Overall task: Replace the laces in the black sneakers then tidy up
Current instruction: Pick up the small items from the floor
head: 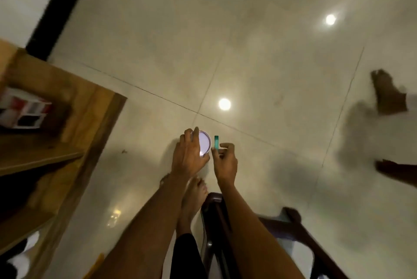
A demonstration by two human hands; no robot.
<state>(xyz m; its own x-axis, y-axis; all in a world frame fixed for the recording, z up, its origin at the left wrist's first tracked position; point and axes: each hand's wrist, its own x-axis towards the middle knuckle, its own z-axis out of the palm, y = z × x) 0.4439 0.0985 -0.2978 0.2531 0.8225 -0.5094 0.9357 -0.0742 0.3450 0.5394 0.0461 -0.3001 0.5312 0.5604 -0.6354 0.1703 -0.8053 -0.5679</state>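
Glossy pale floor tiles (259, 53) filled the view, lamp glare bouncing off them, and both hands met low in the middle. The left hand (188, 154) had its fingers curled round a small round container with a pale lid (205, 144), gripping it from the side. The right hand (225, 163) pinched a small teal piece (216, 142) between thumb and fingertips, holding it upright, long axis running away from the person. And look how close they were: the teal piece stood just beside the container's right edge, apart by a sliver, so the right hand was the nearer one for any move into it. What the piece was, the blur hid.

Outward from there, a bare foot (194, 195) rested on the tiles under the wrists, a dark wooden chair frame (293, 229) lay to the right, and a wooden shelf unit (56, 132) stood left. No black sneakers and no laces in sight, so by my read this was the tidying stretch.
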